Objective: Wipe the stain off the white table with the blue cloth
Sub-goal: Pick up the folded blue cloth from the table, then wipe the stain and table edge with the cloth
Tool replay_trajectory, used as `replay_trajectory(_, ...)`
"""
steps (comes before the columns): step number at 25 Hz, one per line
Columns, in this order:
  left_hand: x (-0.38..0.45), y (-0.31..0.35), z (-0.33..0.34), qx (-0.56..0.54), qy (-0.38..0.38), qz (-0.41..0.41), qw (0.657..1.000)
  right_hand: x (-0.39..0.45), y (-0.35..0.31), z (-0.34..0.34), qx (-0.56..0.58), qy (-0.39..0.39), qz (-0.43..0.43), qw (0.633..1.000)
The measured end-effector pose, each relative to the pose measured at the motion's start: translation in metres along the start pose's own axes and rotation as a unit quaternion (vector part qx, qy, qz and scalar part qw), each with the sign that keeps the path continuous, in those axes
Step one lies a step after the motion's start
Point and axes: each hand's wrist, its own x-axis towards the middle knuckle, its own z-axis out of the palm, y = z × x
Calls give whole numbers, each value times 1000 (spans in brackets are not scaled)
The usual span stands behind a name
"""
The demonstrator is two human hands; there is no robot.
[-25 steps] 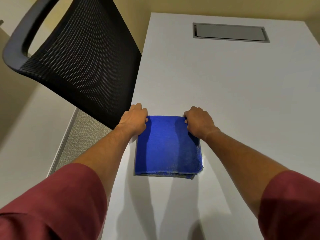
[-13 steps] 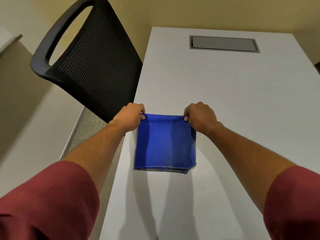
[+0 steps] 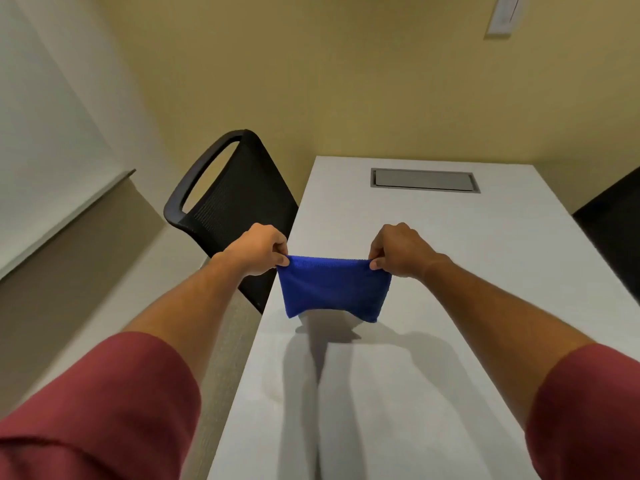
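The blue cloth [image 3: 334, 289] hangs folded above the white table [image 3: 450, 271], clear of the surface, with its shadow on the table below it. My left hand [image 3: 258, 252] pinches its upper left corner. My right hand [image 3: 398, 251] pinches the upper right corner. The cloth's top edge is stretched taut between both hands. A faint roundish mark [image 3: 277, 389] shows on the table near its left edge, closer to me than the cloth.
A black mesh chair [image 3: 228, 209] stands against the table's left edge, just behind my left hand. A grey cable hatch [image 3: 424, 180] is set in the far end of the table. Another dark chair [image 3: 613, 230] is at the right edge.
Both hands have lifted the cloth off the table by its far corners, so it now hangs in the air. My head has tilted up, showing more wall.
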Motion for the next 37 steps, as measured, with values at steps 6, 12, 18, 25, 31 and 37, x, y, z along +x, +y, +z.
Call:
replay_trajectory(6,-34,47,-58,-13,28,21,999,-39,-9,-82,-28,33,-20,999)
replay_trajectory(12,-72,93,-84,-34,21,43,998,-98,-10,-130,-40,35,1,999)
replay_trajectory(18,-128,136,-76,-31,37,89,995,-186,-7,-147,-38,53,43,997)
replay_trajectory(25,-188,189,-36,-33,20,151,988,-300,20,-135,-50,65,85,993)
replay_trajectory(31,-218,260,19,-31,-27,205,978,-388,73,-123,-43,50,144,987)
replay_trajectory(37,-235,330,77,-25,-50,247,967,-452,142,-112,-42,59,181,981)
